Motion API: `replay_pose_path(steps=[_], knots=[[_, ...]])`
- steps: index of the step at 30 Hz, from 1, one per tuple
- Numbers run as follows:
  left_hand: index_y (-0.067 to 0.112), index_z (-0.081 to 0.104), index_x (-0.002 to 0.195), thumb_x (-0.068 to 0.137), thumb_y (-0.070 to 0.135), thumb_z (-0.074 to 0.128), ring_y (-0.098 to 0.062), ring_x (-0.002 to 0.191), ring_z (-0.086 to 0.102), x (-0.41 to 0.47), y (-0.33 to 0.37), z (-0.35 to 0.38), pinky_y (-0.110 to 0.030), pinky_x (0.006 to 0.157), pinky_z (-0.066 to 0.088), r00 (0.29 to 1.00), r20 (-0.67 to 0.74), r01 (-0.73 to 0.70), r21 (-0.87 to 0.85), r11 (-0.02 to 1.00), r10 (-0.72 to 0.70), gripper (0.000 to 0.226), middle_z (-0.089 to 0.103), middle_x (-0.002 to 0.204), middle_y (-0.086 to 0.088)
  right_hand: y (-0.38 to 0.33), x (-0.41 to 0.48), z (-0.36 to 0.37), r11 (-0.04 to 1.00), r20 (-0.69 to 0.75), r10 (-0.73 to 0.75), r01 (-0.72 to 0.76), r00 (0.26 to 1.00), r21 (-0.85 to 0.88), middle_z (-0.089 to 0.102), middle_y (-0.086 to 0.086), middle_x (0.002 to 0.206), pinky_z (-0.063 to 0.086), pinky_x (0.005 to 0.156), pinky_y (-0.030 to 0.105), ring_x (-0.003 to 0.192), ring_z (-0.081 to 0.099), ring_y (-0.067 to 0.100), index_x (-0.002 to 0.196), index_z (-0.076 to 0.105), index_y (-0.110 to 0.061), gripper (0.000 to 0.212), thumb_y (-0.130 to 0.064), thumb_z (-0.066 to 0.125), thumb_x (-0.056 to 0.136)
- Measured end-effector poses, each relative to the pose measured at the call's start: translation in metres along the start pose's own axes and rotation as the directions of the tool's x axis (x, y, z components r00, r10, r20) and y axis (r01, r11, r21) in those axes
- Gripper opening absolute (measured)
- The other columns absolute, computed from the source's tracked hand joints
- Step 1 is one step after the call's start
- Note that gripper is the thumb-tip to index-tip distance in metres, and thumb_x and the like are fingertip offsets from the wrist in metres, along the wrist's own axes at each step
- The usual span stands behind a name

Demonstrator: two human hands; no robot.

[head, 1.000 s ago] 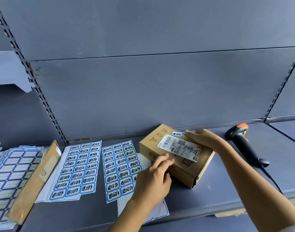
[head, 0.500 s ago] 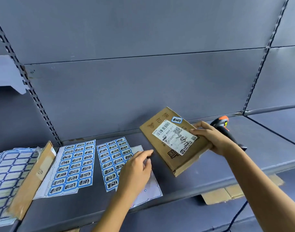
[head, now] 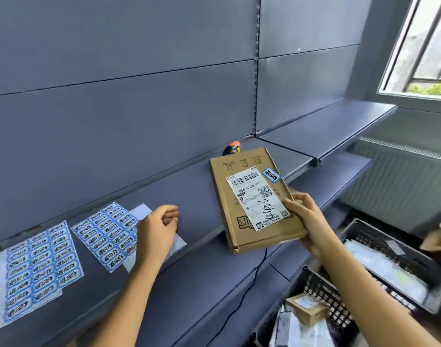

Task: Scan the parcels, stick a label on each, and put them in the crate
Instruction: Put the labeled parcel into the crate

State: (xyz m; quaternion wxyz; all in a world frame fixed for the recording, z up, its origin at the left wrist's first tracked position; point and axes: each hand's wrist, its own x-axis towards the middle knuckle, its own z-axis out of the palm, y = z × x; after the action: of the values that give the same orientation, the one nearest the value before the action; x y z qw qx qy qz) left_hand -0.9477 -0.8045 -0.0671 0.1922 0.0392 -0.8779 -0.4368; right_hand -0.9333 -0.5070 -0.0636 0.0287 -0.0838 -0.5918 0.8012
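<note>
Nearest, below the right-hand fingers: black mesh crate [head: 324,294], with a small cardboard box [head: 305,308] and white bagged packets [head: 297,329] seen inside. A second black crate [head: 379,236] sits just beyond, right of those fingers, loaded with pale plastic-wrapped packets [head: 379,266]; they are too blurred to count. A brown cardboard piece [head: 437,236] is seen at its far right side; whether it lies inside cannot be told.

Parcel [head: 234,186], flat cardboard, is gripped at its lower right edge by the right hand [head: 312,221], thumb on top, fingers curled beneath. It is held tilted in the air at the shelf [head: 201,196] edge, up-left of both crates. A white shipping label [head: 258,199] is stuck just left of the thumb, a blue sticker [head: 271,175] beyond the thumb near the far right corner.

Left hand [head: 156,231]: fingers loosely curled, nothing held, hovering over the shelf. One sticker sheet [head: 109,234] lies partly under those fingers, a second sticker sheet [head: 36,271] further left.

Scanner [head: 232,147]: only the orange-topped head is seen beyond the parcel's far edge.
</note>
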Motion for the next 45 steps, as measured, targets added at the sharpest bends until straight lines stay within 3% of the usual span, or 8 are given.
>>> replay_pose_path(steps=[7, 13, 17, 24, 29, 31, 35, 45], knots=[[0.021, 0.067, 0.082, 0.083, 0.007, 0.067, 0.0, 0.075, 0.063, -0.073, 0.065, 0.098, -0.001, 0.061, 0.041, 0.932, 0.331, -0.127, -0.079, 0.989, 0.146, 0.013, 0.068, 0.076, 0.012, -0.009, -0.081, -0.133, 0.998, -0.326, -0.068, 0.07, 0.943, -0.005, 0.064, 0.006, 0.082, 0.05, 0.052, 0.024, 0.06, 0.06, 0.013, 0.091, 0.055, -0.016, 0.007, -0.012, 0.06, 0.089], [0.021, 0.062, 0.067, 0.085, 0.018, 0.068, -0.001, 0.062, 0.06, -0.162, 0.116, 0.199, -0.011, 0.051, 0.039, 0.799, 0.557, -0.215, -0.088, 0.973, 0.227, 0.02, 0.065, 0.062, 0.008, -0.024, -0.162, -0.256, 0.994, -0.531, -0.107, 0.093, 0.84, -0.054, 0.065, 0.01, 0.083, 0.049, 0.051, 0.019, 0.06, 0.062, 0.012, 0.098, 0.054, -0.011, 0.011, -0.01, 0.061, 0.09], [0.031, 0.06, 0.072, 0.087, 0.016, 0.063, -0.005, 0.068, 0.063, -0.214, 0.177, 0.271, -0.027, 0.067, 0.049, 0.734, 0.628, -0.21, -0.154, 0.966, 0.259, 0.021, 0.068, 0.065, 0.01, -0.045, -0.216, -0.339, 0.989, -0.638, -0.147, 0.114, 0.756, -0.093, 0.066, 0.015, 0.09, 0.045, 0.068, 0.034, 0.077, 0.059, 0.024, 0.091, 0.055, -0.016, 0.03, -0.026, 0.071, 0.067], [0.019, 0.067, 0.086, 0.084, 0.013, 0.066, -0.004, 0.075, 0.063, -0.3, 0.277, 0.376, -0.005, 0.06, 0.037, 0.56, 0.744, -0.252, -0.267, 0.93, 0.365, 0.007, 0.068, 0.078, 0.007, -0.075, -0.27, -0.455, 0.98, -0.731, -0.197, 0.156, 0.653, -0.125, 0.069, 0.008, 0.088, 0.05, 0.061, 0.025, 0.071, 0.064, 0.015, 0.106, 0.054, -0.008, 0.047, -0.029, 0.068, 0.066], [0.02, 0.067, 0.077, 0.088, 0.017, 0.063, -0.001, 0.065, 0.063, -0.316, 0.31, 0.423, -0.016, 0.067, 0.05, 0.484, 0.781, -0.266, -0.298, 0.917, 0.395, 0.012, 0.069, 0.068, 0.007, -0.077, -0.262, -0.517, 0.979, -0.754, -0.15, 0.203, 0.639, -0.023, 0.068, 0.009, 0.092, 0.053, 0.057, 0.025, 0.071, 0.064, 0.017, 0.101, 0.051, -0.012, 0.035, -0.021, 0.072, 0.074], [0.021, 0.066, 0.076, 0.089, 0.02, 0.062, 0.001, 0.059, 0.061, -0.314, 0.318, 0.439, -0.011, 0.06, 0.047, 0.481, 0.783, -0.269, -0.297, 0.916, 0.395, 0.014, 0.067, 0.063, 0.007, -0.072, -0.252, -0.535, 0.979, -0.762, -0.109, 0.2, 0.638, 0.027, 0.068, 0.01, 0.092, 0.053, 0.057, 0.027, 0.071, 0.065, 0.018, 0.101, 0.05, -0.013, 0.024, -0.014, 0.067, 0.084], [0.024, 0.063, 0.077, 0.091, 0.023, 0.059, 0.001, 0.053, 0.058, -0.304, 0.34, 0.489, -0.01, 0.055, 0.043, 0.477, 0.793, -0.283, -0.269, 0.921, 0.378, 0.015, 0.063, 0.055, 0.004, -0.076, -0.22, -0.574, 0.984, -0.771, -0.065, 0.17, 0.634, 0.056, 0.069, 0.012, 0.095, 0.055, 0.06, 0.031, 0.075, 0.066, 0.022, 0.102, 0.052, -0.013, 0.034, -0.016, 0.074, 0.076], [0.024, 0.064, 0.085, 0.095, 0.028, 0.052, -0.011, 0.068, 0.065, -0.257, 0.414, 0.64, -0.017, 0.065, 0.047, 0.374, 0.882, -0.071, -0.282, 0.957, 0.287, 0.017, 0.067, 0.087, 0.003, -0.119, -0.104, -0.678, 0.987, -0.781, -0.059, 0.154, 0.622, 0.048, 0.07, 0.012, 0.093, 0.056, 0.056, 0.027, 0.076, 0.066, 0.024, 0.106, 0.052, -0.005, 0.021, -0.007, 0.062, 0.088]])
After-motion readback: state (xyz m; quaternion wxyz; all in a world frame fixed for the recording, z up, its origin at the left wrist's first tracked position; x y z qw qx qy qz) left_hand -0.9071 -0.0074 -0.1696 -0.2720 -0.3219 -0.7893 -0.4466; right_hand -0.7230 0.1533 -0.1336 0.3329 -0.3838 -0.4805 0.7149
